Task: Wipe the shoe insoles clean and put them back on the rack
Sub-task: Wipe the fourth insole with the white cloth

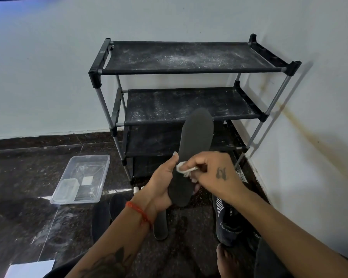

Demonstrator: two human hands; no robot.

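My left hand (161, 183) grips a dark grey insole (196, 141) by its heel end, holding it upright with the toe pointing up in front of the rack. My right hand (213, 173) pinches a small white cloth (184, 168) against the insole's lower middle. The black shoe rack (189, 71) stands against the wall with dusty fabric shelves that carry nothing. A second dark insole (161, 227) lies on the floor under my left wrist.
A clear plastic tray (100, 163) holding a small container sits on the dark floor to the left. A dark shoe (227, 223) lies at the right, another dark shoe (107, 213) at the left. My bare foot (227, 259) is near the bottom. White walls meet at the right.
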